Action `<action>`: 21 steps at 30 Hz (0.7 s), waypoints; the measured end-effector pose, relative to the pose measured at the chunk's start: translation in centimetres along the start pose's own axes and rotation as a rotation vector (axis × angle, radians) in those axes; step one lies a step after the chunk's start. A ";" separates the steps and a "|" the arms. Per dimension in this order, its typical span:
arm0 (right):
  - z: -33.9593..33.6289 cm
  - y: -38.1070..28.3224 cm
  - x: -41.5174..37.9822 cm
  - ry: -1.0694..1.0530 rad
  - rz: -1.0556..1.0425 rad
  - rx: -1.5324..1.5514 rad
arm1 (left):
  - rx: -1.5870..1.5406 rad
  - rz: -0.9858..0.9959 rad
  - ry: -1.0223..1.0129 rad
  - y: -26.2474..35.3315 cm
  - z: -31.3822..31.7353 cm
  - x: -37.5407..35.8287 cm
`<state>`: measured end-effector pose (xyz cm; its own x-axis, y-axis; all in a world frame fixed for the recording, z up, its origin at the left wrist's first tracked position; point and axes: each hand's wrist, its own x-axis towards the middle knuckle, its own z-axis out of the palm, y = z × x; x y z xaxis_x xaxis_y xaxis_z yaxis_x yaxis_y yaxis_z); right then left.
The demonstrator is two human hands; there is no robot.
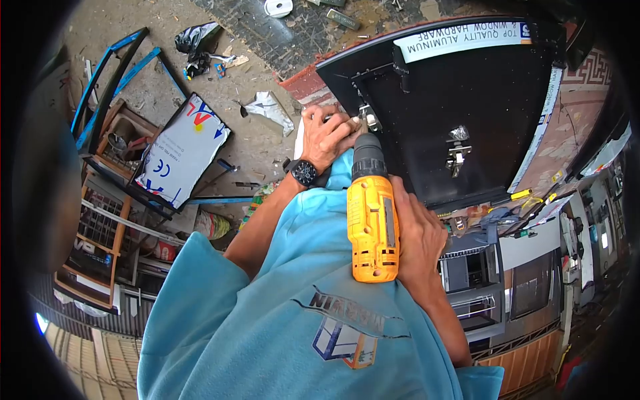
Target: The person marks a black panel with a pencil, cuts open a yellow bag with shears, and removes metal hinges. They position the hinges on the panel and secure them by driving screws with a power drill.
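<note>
A yellow cordless drill (373,227) lies lengthwise in front of my blue shirt, its black chuck pointing at the near edge of a black panel (460,100). My right hand (417,230) is wrapped around the drill from the right; the handle is hidden beneath the body. Wearing a black watch (305,173), my left hand (327,137) has its fingers curled together at the panel's edge, just left of the chuck. What those fingers pinch is hidden. Beside them a shiny metal fitting (370,118) sits on the panel edge. The drill's tip cannot be made out.
A second metal fitting (457,150) lies on the panel, and printed tape (463,43) runs along its far side. At left are blue-and-black frame pieces (110,87) and a white printed board (183,153). A yellow-handled tool (521,195) lies at right.
</note>
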<state>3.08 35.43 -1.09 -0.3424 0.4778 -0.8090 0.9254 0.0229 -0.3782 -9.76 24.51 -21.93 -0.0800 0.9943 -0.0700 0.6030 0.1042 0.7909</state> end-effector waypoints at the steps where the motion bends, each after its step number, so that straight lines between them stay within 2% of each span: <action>1: 0.1 0.1 -0.1 0.000 -0.001 0.001 | 0.006 -0.003 -0.005 0.0 0.0 -0.1; 10: -0.6 0.0 0.5 -0.048 -0.010 -0.032 | 0.024 -0.012 -0.043 0.5 -0.3 -0.1; 19: 0.0 0.2 0.9 0.007 0.036 -0.051 | 0.027 0.001 -0.028 -0.1 0.0 0.4; 21: -0.3 0.2 0.8 0.016 -0.037 -0.188 | 0.044 0.017 -0.034 0.1 -0.2 0.3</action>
<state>3.03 36.08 -1.68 -0.3757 0.4873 -0.7883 0.9267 0.2034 -0.3159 -9.89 24.81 -21.73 -0.0430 0.9960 -0.0779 0.6385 0.0873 0.7646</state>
